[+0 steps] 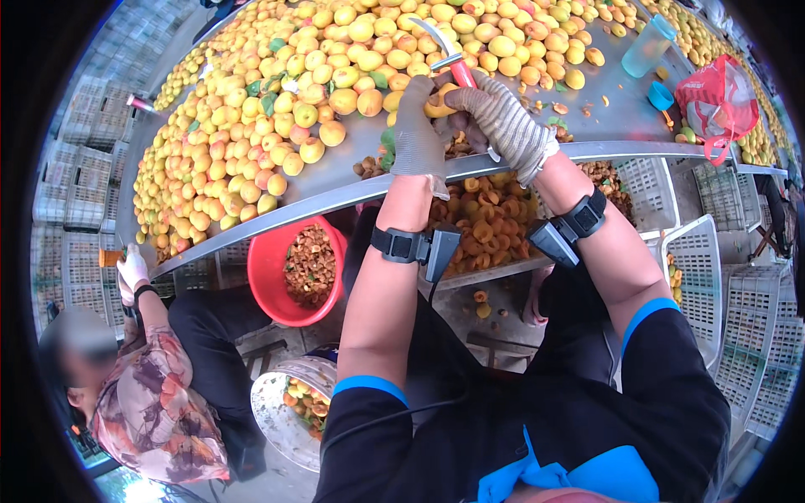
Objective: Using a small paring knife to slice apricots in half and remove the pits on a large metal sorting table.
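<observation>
Both my hands, in knitted work gloves, meet over the near edge of a metal table [352, 186]. My left hand [418, 126] is closed around an apricot [438, 101]. In my right hand [507, 124] is a curved knife [463, 74] with a red handle, its hooked blade pointing up and away to the left. The right thumb and fingers also lie against the apricot. A broad heap of yellow-orange apricots [369, 60] covers the table beyond my hands. Below the table edge, a crate of halved apricots [486, 220] stands between my forearms.
A red tub [262, 281] of apricot pits and a white bucket [270, 419] stand left of my legs. On the table's right are a teal cup [647, 49] and a red plastic bag [719, 101]. Crates [696, 277] stand at right. A co-worker [151, 377] sits at left.
</observation>
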A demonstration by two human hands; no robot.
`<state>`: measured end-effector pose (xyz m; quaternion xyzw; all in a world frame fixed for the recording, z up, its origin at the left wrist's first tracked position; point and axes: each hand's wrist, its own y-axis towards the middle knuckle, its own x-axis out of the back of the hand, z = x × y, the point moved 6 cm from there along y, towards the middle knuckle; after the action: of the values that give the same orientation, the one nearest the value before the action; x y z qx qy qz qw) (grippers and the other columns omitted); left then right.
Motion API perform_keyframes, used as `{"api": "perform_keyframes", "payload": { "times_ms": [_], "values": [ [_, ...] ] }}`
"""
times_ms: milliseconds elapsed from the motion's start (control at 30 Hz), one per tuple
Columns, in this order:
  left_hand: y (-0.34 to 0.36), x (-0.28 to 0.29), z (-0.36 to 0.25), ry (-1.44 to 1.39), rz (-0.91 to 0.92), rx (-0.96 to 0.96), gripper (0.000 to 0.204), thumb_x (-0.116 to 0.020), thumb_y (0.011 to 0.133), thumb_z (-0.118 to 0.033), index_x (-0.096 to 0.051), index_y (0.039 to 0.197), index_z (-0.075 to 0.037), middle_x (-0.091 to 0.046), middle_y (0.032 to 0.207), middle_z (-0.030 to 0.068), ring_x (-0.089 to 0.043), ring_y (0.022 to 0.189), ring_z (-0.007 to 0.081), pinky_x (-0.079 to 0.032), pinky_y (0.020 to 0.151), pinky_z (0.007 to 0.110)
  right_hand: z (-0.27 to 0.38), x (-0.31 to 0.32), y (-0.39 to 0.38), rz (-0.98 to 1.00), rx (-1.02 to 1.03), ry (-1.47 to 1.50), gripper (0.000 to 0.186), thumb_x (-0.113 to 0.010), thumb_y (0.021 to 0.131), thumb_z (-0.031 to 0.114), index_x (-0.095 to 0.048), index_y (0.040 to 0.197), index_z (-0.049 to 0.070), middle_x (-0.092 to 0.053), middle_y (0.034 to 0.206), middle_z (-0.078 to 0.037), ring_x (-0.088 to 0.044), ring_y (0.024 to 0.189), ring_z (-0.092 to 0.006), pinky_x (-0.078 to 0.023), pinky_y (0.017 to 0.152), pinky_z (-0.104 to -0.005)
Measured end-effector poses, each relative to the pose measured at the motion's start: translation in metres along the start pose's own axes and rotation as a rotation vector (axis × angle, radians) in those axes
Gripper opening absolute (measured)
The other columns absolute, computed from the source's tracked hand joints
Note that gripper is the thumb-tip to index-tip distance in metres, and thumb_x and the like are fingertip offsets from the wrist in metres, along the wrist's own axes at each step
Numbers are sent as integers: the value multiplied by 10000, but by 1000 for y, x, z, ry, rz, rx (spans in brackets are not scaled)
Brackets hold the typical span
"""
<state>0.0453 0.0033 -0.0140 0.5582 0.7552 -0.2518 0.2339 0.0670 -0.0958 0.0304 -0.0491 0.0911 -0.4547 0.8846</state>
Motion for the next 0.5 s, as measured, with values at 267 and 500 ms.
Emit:
{"api": "perform_keyframes", "payload": {
  "times_ms": [267,500],
  "values": [
    [2,-5,0,-246,35,9,294,-507,922,-418,-471,878,-129,-562,702,65,-561,580,161,-444,496,268,-14,4,10,214,-98,655,219,-538,890,204,-538,1079,93,-543,668,-25,-380,418,-75,-311,395,-224],
    [7,5,6,-214,-82,48,442,-461,944,-534,-523,1035,-105,-598,754,81,-608,732,188,-490,648,314,-11,9,4,13,34,159,331,-638,854,162,-534,1154,69,-633,767,-73,-520,509,-85,-408,441,-247]
  ]
}}
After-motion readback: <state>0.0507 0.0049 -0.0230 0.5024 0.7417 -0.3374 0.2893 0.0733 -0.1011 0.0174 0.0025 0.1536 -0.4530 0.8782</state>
